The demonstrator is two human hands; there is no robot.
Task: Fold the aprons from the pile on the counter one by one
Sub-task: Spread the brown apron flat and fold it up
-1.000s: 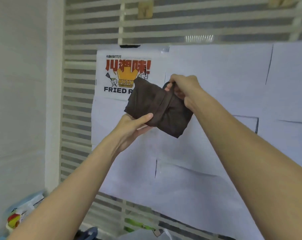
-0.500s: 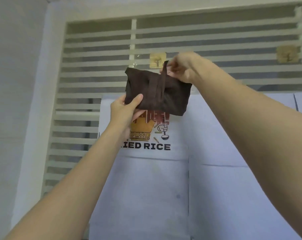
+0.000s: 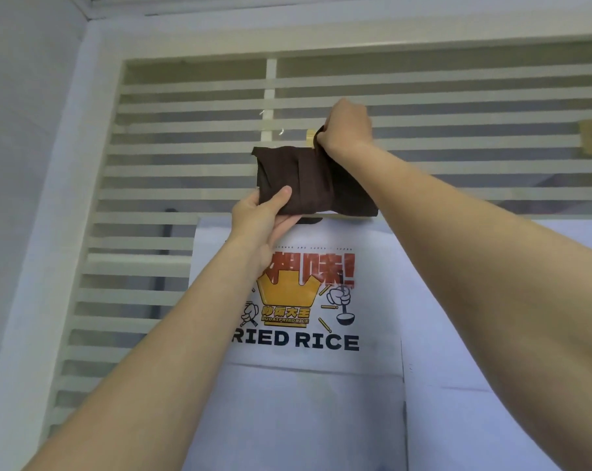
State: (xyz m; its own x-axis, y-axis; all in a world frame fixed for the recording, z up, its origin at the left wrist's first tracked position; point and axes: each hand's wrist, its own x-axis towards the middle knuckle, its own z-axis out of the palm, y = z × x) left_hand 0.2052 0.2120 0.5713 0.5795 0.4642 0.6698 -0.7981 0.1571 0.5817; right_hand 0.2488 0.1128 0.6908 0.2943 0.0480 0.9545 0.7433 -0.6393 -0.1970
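Folded dark brown apron (image 3: 308,180) held up in front of slatted white screen (image 3: 192,185), above the fried rice poster (image 3: 298,300). Left hand (image 3: 260,215) grips its lower left edge, thumb on the front, fingers beneath. Right hand (image 3: 347,129) is fisted around the strap at the bundle's upper right corner.

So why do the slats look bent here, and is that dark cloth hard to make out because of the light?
In the head view the wide-angle lens bows the slatted screen toward the edges. The lighting is soft and even, with no harsh shadows. The brown folded apron reads dark, its folds only faintly visible. The left hand, right hand and poster look fairly sharp.
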